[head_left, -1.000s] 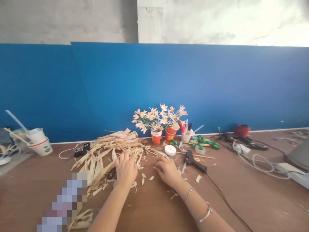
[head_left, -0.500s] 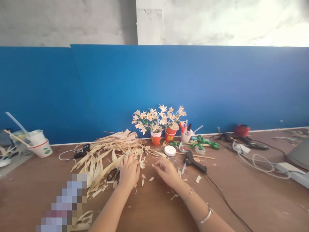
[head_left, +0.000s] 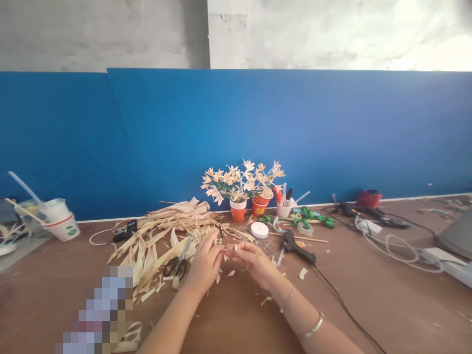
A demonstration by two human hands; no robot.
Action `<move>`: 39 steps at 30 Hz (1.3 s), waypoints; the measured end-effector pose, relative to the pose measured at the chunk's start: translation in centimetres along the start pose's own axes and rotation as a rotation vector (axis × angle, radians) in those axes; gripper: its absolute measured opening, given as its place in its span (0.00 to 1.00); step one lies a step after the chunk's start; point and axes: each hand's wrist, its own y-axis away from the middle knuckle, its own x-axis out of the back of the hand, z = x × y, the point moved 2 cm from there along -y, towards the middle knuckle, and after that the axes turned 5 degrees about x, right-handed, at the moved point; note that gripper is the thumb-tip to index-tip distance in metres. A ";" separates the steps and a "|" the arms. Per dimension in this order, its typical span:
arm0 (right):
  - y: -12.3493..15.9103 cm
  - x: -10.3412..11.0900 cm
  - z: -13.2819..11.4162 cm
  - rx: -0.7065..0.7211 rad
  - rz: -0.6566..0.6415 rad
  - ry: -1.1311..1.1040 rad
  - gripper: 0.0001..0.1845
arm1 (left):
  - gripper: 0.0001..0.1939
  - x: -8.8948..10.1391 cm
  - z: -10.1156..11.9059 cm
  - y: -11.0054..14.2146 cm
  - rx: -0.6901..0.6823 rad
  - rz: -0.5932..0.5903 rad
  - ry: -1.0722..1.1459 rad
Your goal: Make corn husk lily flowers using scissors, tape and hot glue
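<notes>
My left hand (head_left: 205,261) and my right hand (head_left: 255,261) meet above the brown table, fingertips almost together. Pinched in the right fingers is a small pale husk petal (head_left: 236,248). The left thumb and fingers close on something small at the same spot, too fine to make out. Beside the left hand lie black-handled scissors (head_left: 177,266), blades on a pile of dried corn husks (head_left: 149,246). Loose cut petals (head_left: 231,273) are scattered beneath the hands. Behind them, pale husk flowers (head_left: 241,182) stand in red paper cups (head_left: 238,212).
A black glue gun (head_left: 299,248) with its cord lies right of my hands, near a white tape roll (head_left: 259,229) and green ribbon (head_left: 313,216). A white cup (head_left: 63,227) stands far left. Cables (head_left: 398,250) run along the right. A blue partition (head_left: 236,118) closes the back.
My left hand has come off the husk pile and scissors, turning toward the right hand. The right hand has moved slightly left, and a petal now shows in its fingers.
</notes>
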 end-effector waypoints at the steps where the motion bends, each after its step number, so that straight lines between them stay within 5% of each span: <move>1: -0.1 0.2 -0.1 0.010 0.010 -0.008 0.13 | 0.10 -0.1 -0.2 0.0 0.015 0.017 0.002; 5: -0.8 2.0 -0.8 0.122 0.144 0.065 0.15 | 0.13 0.1 -2.0 0.0 0.166 0.133 -0.088; 11: -1.9 5.1 -1.0 0.280 0.327 0.626 0.19 | 0.15 2.9 -4.2 0.1 0.497 0.221 -0.289; 20: -1.1 4.5 -1.0 0.398 0.375 0.990 0.12 | 0.18 4.1 -1.6 -0.6 0.267 0.436 -0.345; 23: -0.5 2.9 -1.2 0.516 0.254 1.115 0.09 | 0.14 3.0 0.2 -0.5 0.109 0.308 -0.204; 28: 0.2 0.4 -0.8 0.615 0.009 1.305 0.08 | 0.14 1.1 2.3 -0.1 0.053 0.050 -0.075; 39: 0.3 -0.3 0.0 0.578 0.084 1.468 0.05 | 0.07 0.2 2.8 0.1 0.123 0.056 -0.055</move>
